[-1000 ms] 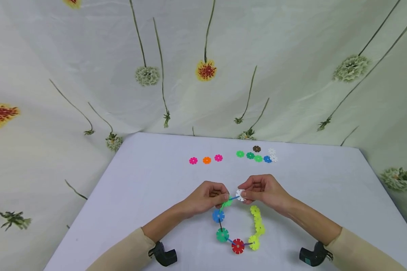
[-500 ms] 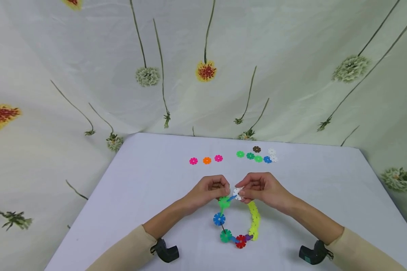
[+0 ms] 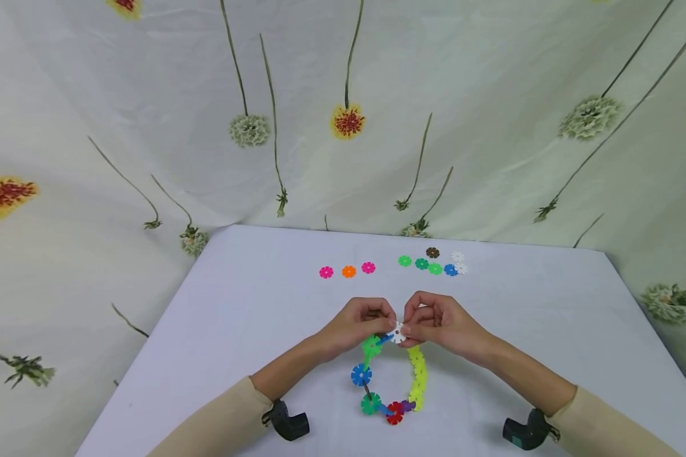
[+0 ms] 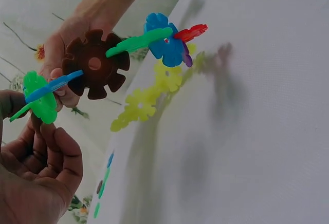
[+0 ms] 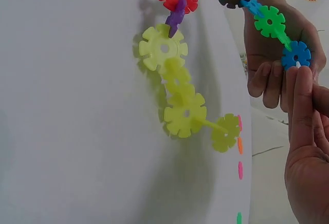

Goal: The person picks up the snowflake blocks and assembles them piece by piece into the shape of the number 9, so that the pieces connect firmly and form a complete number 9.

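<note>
In the head view, my left hand (image 3: 357,330) pinches the end of a linked chain of notched plastic discs, at a blue disc (image 3: 385,339). My right hand (image 3: 446,329) pinches a white disc (image 3: 397,334) against that blue disc; fingers hide how far they interlock. The chain hangs in a loop through green (image 3: 371,346), blue (image 3: 361,375) and red (image 3: 395,414) discs. A purple disc (image 5: 176,17) links red to a run of yellow discs (image 5: 185,113). The last yellow disc (image 5: 226,133) hangs apart from the right hand. A brown disc (image 4: 95,63) shows in the left wrist view.
Loose discs lie at the back of the white table (image 3: 251,304): pink (image 3: 326,272) and orange (image 3: 349,271) to the left, green (image 3: 404,261), brown (image 3: 432,252), blue (image 3: 450,270) and white (image 3: 458,256) to the right. A flower-print cloth (image 3: 491,127) hangs behind.
The hands have come closer together, the left hand shifting right. The white disc has moved left, against the blue one. The hanging chain has swung and its yellow side now hangs more to the left.
</note>
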`<state>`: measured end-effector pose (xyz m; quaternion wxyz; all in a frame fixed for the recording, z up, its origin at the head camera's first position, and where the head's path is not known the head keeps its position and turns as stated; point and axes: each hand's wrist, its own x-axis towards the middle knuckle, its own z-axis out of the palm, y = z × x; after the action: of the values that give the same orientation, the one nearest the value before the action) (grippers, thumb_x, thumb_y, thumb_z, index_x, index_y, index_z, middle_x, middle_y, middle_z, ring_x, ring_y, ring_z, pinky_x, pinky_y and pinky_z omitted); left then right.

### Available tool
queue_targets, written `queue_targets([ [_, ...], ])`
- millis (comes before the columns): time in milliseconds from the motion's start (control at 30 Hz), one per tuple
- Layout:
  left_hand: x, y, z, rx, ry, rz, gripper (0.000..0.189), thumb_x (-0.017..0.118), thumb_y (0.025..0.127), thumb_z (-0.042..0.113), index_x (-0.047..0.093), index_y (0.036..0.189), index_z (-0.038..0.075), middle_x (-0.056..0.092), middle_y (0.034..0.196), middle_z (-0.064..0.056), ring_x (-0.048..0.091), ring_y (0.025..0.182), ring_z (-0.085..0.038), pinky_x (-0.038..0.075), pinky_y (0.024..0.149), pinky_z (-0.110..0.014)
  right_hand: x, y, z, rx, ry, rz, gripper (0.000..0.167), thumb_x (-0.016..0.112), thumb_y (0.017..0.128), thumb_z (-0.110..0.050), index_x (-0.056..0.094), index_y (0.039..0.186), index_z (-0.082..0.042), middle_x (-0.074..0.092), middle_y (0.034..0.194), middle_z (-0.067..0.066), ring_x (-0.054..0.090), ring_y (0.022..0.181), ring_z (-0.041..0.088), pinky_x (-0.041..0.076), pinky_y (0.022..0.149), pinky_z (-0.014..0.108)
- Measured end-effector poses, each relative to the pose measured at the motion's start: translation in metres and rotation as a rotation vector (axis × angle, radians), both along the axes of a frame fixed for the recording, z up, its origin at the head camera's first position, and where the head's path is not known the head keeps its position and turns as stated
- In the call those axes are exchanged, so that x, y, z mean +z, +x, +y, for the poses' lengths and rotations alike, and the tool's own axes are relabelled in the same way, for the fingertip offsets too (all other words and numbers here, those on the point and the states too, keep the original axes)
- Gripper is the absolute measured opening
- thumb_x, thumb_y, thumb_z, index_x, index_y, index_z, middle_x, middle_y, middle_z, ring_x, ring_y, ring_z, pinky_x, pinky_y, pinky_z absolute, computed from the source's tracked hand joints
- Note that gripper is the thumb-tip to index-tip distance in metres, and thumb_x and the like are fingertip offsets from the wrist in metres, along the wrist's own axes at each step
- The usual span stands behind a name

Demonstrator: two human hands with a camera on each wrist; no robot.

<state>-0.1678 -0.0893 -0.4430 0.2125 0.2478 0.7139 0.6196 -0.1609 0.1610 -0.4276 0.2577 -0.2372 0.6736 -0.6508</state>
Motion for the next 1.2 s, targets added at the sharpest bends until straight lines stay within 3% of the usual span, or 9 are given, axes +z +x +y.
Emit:
queue_targets([
  [167,0.001,0.0,0.001,-0.016,-0.006,0.049,0.018,0.065,0.104,0.014,0.07,0.106,-0.003,0.068,0.089,-0.007,0.062,0.08,-0.009,0.056,0.081,-0.018,-0.002,0.0,0.0,0.0,-0.003,0.002,0.028,0.07,0.103,-0.007,0.051,0.116,0.009,0.081,0.097,0.006,0.083,0.097,0.027,0.066,0.09,0.04],
  [367,-0.001,0.0,-0.001,-0.009,-0.082,0.091,0.019,0.065,0.104,0.018,0.074,0.105,0.001,0.069,0.087,-0.009,0.061,0.075,-0.008,0.055,0.076,-0.017,0.0,-0.002,0.003,0.017,0.018,0.003,0.029,0.07,0.103,-0.007,0.053,0.12,0.009,0.081,0.103,0.01,0.083,0.099,0.028,0.065,0.091,0.039],
  [567,0.002,0.002,-0.007,0.027,-0.119,0.088,0.019,0.066,0.104,0.019,0.075,0.106,0.002,0.07,0.09,-0.009,0.062,0.078,-0.01,0.054,0.076,-0.016,-0.001,-0.018,0.018,-0.084,0.12,0.051,0.03,0.07,0.104,-0.013,0.057,0.122,0.007,0.077,0.11,0.026,0.082,0.099,0.027,0.066,0.09,0.034],
  [700,0.001,0.002,-0.013,0.038,-0.119,0.07,0.019,0.066,0.105,0.019,0.074,0.106,0.002,0.069,0.09,-0.006,0.062,0.079,-0.011,0.055,0.077,-0.017,-0.008,-0.038,0.035,-0.211,0.237,0.156,0.029,0.071,0.103,-0.012,0.06,0.121,0.008,0.073,0.112,0.034,0.08,0.095,0.03,0.067,0.084,0.031],
  [867,-0.002,0.002,-0.018,0.019,-0.098,0.048,0.018,0.066,0.105,0.017,0.073,0.108,0.001,0.069,0.093,-0.01,0.062,0.08,-0.01,0.055,0.077,-0.016,-0.021,-0.063,0.055,-0.356,0.51,0.395,0.022,0.073,0.101,-0.012,0.067,0.118,0.0,0.076,0.106,0.016,0.072,0.091,0.026,0.061,0.079,0.027],
  [967,-0.002,0.003,-0.02,0.005,-0.095,0.038,0.019,0.065,0.105,0.017,0.073,0.109,0.0,0.069,0.096,-0.017,0.063,0.08,-0.009,0.055,0.077,-0.016,-0.026,-0.076,0.062,-0.4,0.664,0.493,0.022,0.073,0.1,-0.014,0.07,0.118,-0.004,0.075,0.105,0.011,0.068,0.093,0.021,0.056,0.081,0.029],
  [1200,-0.002,0.005,-0.022,-0.023,-0.074,0.039,0.019,0.064,0.106,0.016,0.072,0.109,-0.001,0.067,0.1,-0.028,0.062,0.08,-0.008,0.055,0.078,-0.015,-0.028,-0.101,0.073,-0.445,0.782,0.494,0.025,0.072,0.1,-0.017,0.07,0.121,-0.004,0.069,0.099,0.012,0.062,0.086,0.023,0.048,0.075,0.032],
])
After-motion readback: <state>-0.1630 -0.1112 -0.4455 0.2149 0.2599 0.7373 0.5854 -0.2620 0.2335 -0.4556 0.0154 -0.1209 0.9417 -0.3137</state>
